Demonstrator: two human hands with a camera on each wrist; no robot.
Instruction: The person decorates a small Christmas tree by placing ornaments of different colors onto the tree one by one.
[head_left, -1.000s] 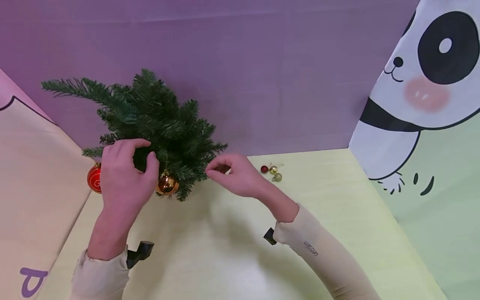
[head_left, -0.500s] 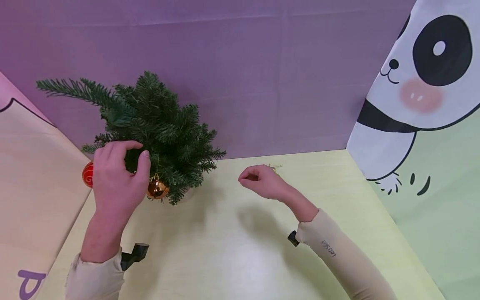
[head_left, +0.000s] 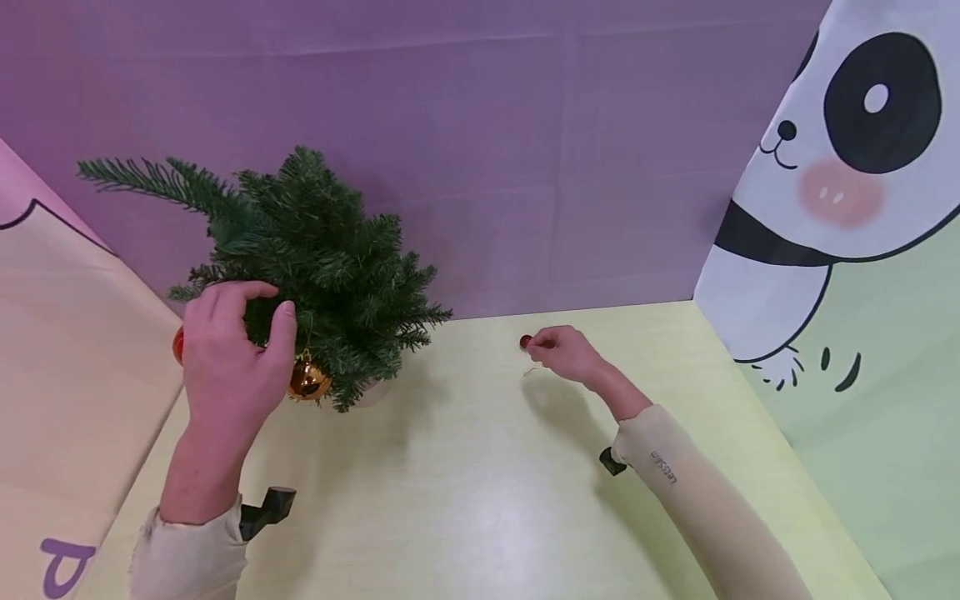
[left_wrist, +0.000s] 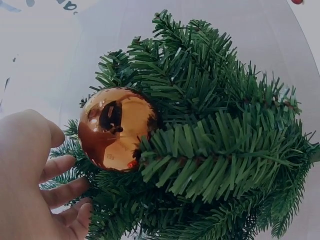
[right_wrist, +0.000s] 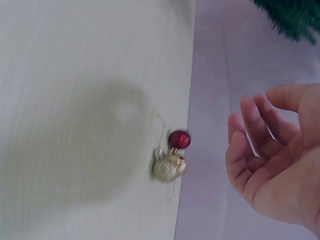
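Observation:
A small green artificial Christmas tree point(head_left: 330, 258) stands at the back left. From its lower front hangs a shiny copper-orange bauble point(left_wrist: 117, 132); a red bauble point(head_left: 178, 345) shows partly behind my left hand point(head_left: 236, 358). That hand holds nothing, its fingers loosely curved at the branches just left of the copper bauble. My right hand point(head_left: 567, 354) hovers over the small baubles at the back of the table, fingers bent and holding nothing. Near it lie a tiny dark red bauble point(right_wrist: 179, 139) and small gold baubles point(right_wrist: 167, 169) with thin hanging loops, which the hand mostly covers in the head view.
The pale table point(head_left: 450, 483) runs back to a purple cloth wall point(head_left: 487, 167). A panda-print sheet point(head_left: 825, 208) borders the right side, and a cream panel point(head_left: 75, 358) the left. Dark camera mounts point(head_left: 270, 510) are strapped at both wrists.
My right hand has moved right, away from the tree's edge, to above the small baubles. The left hand has shifted slightly left and stays beside the tree.

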